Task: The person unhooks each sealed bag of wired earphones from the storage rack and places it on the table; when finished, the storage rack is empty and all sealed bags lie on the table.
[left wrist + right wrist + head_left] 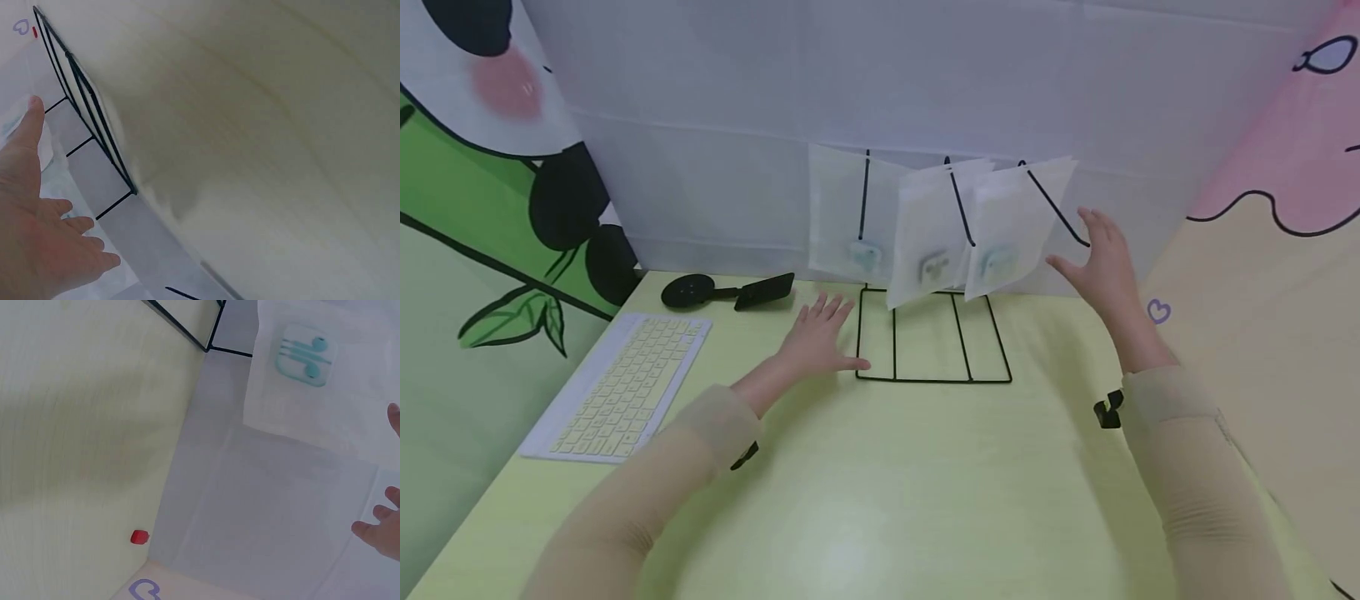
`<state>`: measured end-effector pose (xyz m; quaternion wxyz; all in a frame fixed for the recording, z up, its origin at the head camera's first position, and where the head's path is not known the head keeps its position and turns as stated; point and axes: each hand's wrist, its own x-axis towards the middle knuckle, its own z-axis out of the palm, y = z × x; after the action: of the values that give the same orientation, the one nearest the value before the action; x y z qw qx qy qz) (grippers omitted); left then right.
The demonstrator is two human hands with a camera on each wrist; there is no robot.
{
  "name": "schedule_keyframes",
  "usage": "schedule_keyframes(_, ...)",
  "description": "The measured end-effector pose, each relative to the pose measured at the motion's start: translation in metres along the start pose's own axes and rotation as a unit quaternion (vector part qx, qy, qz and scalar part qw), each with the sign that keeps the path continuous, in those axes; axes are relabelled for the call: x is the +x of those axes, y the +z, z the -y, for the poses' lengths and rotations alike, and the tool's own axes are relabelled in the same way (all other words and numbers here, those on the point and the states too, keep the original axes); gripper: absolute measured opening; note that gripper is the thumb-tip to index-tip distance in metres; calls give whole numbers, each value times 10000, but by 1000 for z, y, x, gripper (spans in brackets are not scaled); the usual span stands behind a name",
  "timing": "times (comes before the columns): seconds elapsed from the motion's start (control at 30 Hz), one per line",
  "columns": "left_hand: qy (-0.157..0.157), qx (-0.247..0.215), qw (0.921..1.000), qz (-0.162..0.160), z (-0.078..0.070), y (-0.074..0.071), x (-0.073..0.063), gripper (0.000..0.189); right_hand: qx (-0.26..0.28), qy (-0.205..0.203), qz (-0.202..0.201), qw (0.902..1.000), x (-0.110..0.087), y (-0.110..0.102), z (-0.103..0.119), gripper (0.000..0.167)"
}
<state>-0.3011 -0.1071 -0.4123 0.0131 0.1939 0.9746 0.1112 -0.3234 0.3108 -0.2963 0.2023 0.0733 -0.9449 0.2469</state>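
Note:
A black wire rack [932, 350] stands on the yellow-green table [865, 500], its hooks carrying three clear bags [936, 229] with small earphone cases inside. My left hand [822, 333] lies flat on the table, fingers straight, thumb touching the rack's left base edge. My right hand [1101, 254] hovers open in the air just right of the rightmost bag [1011, 225], near the right hook, holding nothing. In the right wrist view a bag with a teal earphone case [304, 353] hangs before the white wall, fingertips [381, 525] at the right edge. The left wrist view shows the rack base [94, 134] beside my palm [37, 244].
A white keyboard [621, 383] lies at the left. A black phone stand [730, 292] lies behind it by the wall. White panels close the back; patterned panels stand left and right. A small red dot [139, 537] marks the table's corner.

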Motion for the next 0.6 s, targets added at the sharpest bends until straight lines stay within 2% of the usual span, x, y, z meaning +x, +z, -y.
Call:
schedule_keyframes(0.1, 102, -178, 9995, 222, 3, 12, 6, 113, 309, 167, -62, 9994, 12, 5, -9, 82)
schedule_keyframes(0.23, 338, -245, 9985, 341, 8, 21, 9, 111, 841, 346, -81, 9958, 23, 12, -17, 80)
schedule_keyframes(0.43, 744, -625, 9930, 669, 16, 28, 14, 101, 1761, 704, 65, 9818, 31, 25, -25, 73)
schedule_keyframes(0.6, 1010, -942, 9869, 833, 24, 33, 18, 93, 2198, 1021, 23, 9702, 38, 35, -31, 69)
